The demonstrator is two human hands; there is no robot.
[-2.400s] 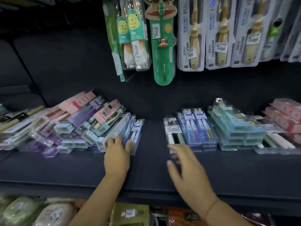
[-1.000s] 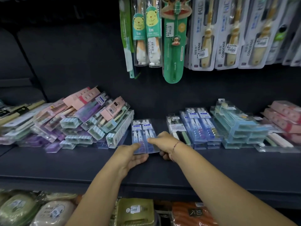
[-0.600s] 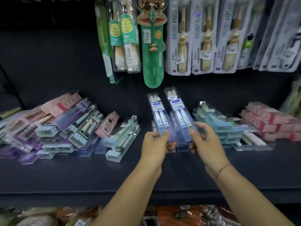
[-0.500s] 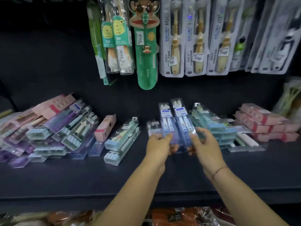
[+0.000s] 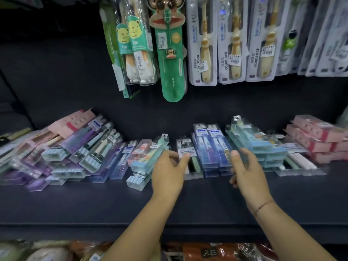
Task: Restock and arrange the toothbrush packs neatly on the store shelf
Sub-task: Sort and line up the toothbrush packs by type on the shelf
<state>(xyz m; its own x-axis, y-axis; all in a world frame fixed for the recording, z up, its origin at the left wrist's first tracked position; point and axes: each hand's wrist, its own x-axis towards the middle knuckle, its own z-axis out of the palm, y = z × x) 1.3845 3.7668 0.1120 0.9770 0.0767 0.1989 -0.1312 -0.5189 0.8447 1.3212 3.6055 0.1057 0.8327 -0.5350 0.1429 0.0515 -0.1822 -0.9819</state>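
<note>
The blue toothbrush packs point(image 5: 211, 147) lie stacked flat on the dark shelf point(image 5: 113, 204), about midway along it and set back from the front edge, long sides running toward the back wall. The left hand point(image 5: 169, 172) and the right hand point(image 5: 248, 174) flank this stack, palms turned toward each other. Both hold nothing. The left fingers point(image 5: 165, 154) are relaxed and spread wide, with the thumb lying over a white-labelled pack point(image 5: 185, 153) just left of the stack. The right thumb stands up just beside the stack's right side, and the other right fingers point(image 5: 233, 180) hang loosely curled.

Toward the shelf's left edge lies an untidy heap of purple and pink packs point(image 5: 75, 147), and a tilted teal pack point(image 5: 145, 159) rests close to the left hand. Teal packs point(image 5: 254, 144) sit right of the blue ones, then pink boxes point(image 5: 316, 136) near the right edge. Hanging packs point(image 5: 231, 44) fill the wall above.
</note>
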